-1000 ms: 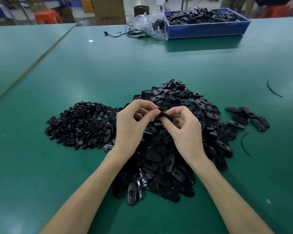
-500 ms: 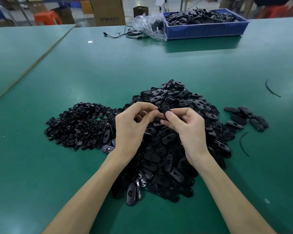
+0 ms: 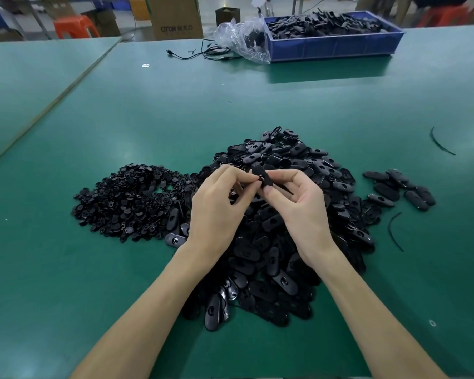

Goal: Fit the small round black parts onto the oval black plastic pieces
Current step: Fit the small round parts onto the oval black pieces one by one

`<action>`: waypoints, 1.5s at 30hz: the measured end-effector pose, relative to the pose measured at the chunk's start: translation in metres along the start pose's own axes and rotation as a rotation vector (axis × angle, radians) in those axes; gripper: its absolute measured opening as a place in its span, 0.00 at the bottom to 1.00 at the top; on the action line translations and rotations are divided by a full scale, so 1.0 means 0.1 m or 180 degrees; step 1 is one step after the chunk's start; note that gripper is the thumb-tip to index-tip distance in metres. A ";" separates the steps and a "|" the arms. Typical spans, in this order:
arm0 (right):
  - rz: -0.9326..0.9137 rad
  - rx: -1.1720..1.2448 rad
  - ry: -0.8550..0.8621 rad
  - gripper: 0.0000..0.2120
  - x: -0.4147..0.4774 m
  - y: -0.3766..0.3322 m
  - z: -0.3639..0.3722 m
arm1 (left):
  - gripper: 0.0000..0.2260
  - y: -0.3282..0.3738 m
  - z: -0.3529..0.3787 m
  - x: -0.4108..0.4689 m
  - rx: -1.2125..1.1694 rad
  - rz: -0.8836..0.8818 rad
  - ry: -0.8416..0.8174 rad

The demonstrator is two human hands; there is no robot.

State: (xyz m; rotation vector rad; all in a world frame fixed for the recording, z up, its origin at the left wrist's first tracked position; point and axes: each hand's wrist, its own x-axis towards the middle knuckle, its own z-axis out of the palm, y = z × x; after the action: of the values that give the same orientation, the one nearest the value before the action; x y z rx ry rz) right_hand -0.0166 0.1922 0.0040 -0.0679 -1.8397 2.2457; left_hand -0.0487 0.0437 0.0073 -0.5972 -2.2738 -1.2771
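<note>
The cardboard box [image 3: 175,17] beyond the table's far edge reads "OTOR"; the print after it is too blurred.

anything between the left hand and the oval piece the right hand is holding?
Nothing visible. The right hand pinches the oval piece above the pile of oval pieces, and the left hand touches it at its middle with its fingertips. Whether a small round part sits under those fingertips cannot be told.

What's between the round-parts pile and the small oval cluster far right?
Head view: the big heap of oval pieces, with the left hand and right hand holding one oval piece over it.
</note>
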 end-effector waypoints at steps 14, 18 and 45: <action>-0.0210 -0.0374 -0.0211 0.13 -0.03 -0.02 0.04 | 0.03 0.03 -0.01 -0.02 0.0167 -0.0076 0.0113; -0.0229 -0.0419 -0.0226 0.12 -0.02 0.00 0.03 | 0.04 0.04 0.00 -0.02 0.0121 -0.0130 0.0064; -0.0568 -0.1241 0.0064 0.08 -0.03 0.00 -0.02 | 0.07 0.03 -0.12 0.08 -0.1436 -0.1382 -0.0470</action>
State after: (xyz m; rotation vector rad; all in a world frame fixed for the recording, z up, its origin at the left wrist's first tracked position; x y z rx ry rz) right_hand -0.0138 0.1937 0.0033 0.0068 -2.1522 1.7406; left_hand -0.0519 0.0359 0.0194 -0.3570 -2.3218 -2.0502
